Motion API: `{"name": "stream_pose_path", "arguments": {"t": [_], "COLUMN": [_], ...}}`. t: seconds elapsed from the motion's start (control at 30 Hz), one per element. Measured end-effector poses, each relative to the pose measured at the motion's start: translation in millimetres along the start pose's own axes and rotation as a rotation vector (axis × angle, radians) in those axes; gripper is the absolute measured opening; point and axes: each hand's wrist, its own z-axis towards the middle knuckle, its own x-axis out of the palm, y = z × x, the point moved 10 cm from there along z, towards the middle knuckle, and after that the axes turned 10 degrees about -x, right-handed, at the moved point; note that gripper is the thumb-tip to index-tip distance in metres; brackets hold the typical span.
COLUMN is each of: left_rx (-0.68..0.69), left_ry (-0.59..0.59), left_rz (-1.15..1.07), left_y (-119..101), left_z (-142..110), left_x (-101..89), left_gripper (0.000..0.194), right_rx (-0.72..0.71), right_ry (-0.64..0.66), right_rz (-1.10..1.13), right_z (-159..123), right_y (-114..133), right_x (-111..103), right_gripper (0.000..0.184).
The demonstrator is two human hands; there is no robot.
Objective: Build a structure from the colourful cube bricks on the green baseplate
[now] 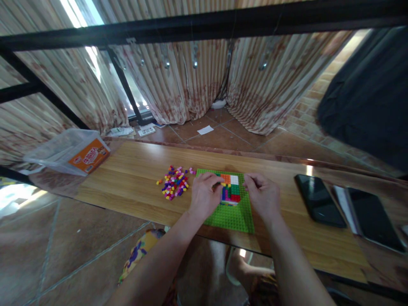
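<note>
A green studded baseplate [234,221] lies on the wooden table in front of me. On it stands a block of toy building bricks [235,190] in orange, white, green, blue, purple and red. My left hand [206,194] is at the block's left side, thumb and forefinger closed together over its edge. Whatever those fingertips hold is too small to make out; a bit of yellow shows beside them. Over the baseplate's right edge, my right hand [264,196] has its fingers curled in a pinch, apart from the block. Its fingertips hide anything between them.
Loose small bricks [174,183] lie in a pile left of the baseplate. A clear plastic box [60,148] with an orange label stands at the far left. Towards the right lie a black phone [319,199] and another dark device [374,219]. A black rail [204,27] crosses above.
</note>
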Motion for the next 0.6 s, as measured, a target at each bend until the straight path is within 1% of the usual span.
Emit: {"name": "stream_pose_path", "arguments": {"t": [0.13, 0.37, 0.6], "left_rx": [0.028, 0.138, 0.124], "left_ry": [0.002, -0.012, -0.007], "left_rz": [0.088, 0.191, 0.121], "left_y": [0, -12, -13], "left_z": [0, -2, -3], "left_x": [-1.1, -1.7, 0.9], "left_gripper": [0.014, 0.01, 0.009], "right_rx": [-0.018, -0.025, -0.027], "right_ry": [0.004, 0.019, 0.031], "right_rz": [-0.015, -0.027, -0.05], "right_z": [0, 0, -1], "right_y": [2, 5, 5], "right_x": [0, 2, 3], "right_gripper": [0.033, 0.035, 0.032]}}
